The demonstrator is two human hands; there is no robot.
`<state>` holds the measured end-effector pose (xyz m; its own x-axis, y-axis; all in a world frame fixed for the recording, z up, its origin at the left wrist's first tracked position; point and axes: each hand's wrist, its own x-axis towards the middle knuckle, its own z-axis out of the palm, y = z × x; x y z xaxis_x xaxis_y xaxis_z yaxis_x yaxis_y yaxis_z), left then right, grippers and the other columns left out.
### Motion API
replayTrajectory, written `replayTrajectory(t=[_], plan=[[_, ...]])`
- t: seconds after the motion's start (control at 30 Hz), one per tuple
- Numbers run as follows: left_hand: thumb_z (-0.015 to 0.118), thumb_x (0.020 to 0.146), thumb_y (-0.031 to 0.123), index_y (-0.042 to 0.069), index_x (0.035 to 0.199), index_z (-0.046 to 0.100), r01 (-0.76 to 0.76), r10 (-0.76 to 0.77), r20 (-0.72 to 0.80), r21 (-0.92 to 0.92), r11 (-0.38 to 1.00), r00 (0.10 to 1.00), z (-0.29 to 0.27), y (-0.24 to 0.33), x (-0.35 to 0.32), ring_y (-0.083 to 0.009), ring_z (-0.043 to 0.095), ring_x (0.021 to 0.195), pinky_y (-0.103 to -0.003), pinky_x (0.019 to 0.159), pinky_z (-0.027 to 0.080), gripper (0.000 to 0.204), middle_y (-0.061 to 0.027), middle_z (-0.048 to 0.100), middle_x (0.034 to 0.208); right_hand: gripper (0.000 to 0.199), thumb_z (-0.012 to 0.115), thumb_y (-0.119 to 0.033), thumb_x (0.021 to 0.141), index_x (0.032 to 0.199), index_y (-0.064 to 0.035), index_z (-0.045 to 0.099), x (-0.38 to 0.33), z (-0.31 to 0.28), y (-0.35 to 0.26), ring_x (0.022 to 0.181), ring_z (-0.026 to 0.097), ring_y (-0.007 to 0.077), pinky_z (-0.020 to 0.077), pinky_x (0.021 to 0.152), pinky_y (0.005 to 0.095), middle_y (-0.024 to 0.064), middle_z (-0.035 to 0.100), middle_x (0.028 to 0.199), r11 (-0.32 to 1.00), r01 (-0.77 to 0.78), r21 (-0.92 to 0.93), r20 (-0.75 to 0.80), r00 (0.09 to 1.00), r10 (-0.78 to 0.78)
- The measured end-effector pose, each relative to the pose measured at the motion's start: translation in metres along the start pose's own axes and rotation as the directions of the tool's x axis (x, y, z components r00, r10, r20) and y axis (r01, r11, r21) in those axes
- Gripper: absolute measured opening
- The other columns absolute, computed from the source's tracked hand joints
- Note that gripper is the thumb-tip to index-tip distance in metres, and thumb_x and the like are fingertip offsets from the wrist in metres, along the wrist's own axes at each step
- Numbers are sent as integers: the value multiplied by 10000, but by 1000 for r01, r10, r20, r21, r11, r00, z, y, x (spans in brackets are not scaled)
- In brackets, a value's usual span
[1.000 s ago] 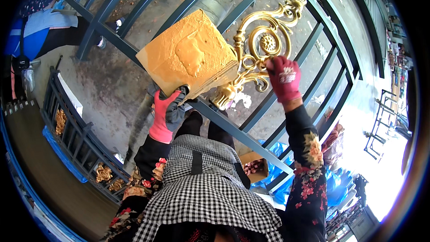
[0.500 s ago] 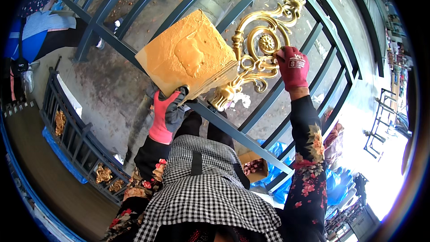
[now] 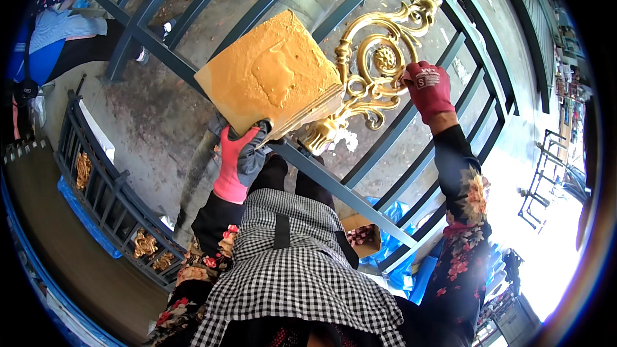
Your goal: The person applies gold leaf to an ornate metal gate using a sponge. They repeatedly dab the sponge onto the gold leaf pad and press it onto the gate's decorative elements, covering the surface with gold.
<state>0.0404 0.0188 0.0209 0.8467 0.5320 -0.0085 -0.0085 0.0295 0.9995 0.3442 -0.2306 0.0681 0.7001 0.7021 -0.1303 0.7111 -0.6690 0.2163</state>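
Note:
My left hand, in a pink and grey glove, grips the near corner of a thick square block. Its layered side shows, and wet-looking gold-yellow paint is smeared over the top. Just right of the block, a shiny gold scroll ornament with a round flower centre sits on the dark metal railing. My right hand, in a dark red glove, is closed at the ornament's right edge. Its fingertips are pinched together; whatever they hold is too small to make out.
Another dark railing with gold ornaments stands at the lower left. Below the main railing are a cardboard box of small dark red pieces and blue plastic sheeting. At the upper left is another person. Dark metal frames stand at the right.
My right hand has shifted slightly right along the ornament's edge, and its forearm has swung outward to the right. My left hand and the block have barely moved.

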Motion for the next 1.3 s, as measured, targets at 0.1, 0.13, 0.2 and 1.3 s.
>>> replayTrajectory(t=[0.1,0.13,0.2,1.3], plan=[[621,844,0,-54,1050,583,309,-401,-42,-565,765,915,6,7,-1,-193,662,835,-296,680,558,217,-115,642,1006,120,652,-262,789,827,-156,609,-9,-4,-13,774,631,267,461,675,392,57,637,802,985,103,137,-41,994,-98],[616,848,3,-55,1047,587,295,-390,-50,-566,770,920,7,6,0,-194,663,832,-291,679,556,209,-118,642,1014,131,662,-266,783,826,-153,612,-6,5,-12,775,633,269,464,675,391,58,637,795,984,110,138,-51,993,-104],[606,856,12,-55,1043,595,205,-229,-63,-264,942,971,3,-1,0,-193,663,825,-282,681,550,199,-117,644,1013,153,674,-264,772,838,-137,620,-8,10,0,783,631,284,475,663,392,69,638,814,981,-85,176,-131,985,109],[536,880,49,-15,1120,535,387,-400,91,-517,763,912,14,18,5,-246,649,840,-413,707,574,249,-91,620,964,336,662,-396,756,820,-69,620,-97,7,-91,776,626,371,482,674,442,164,652,796,395,-620,678,240,695,678]])
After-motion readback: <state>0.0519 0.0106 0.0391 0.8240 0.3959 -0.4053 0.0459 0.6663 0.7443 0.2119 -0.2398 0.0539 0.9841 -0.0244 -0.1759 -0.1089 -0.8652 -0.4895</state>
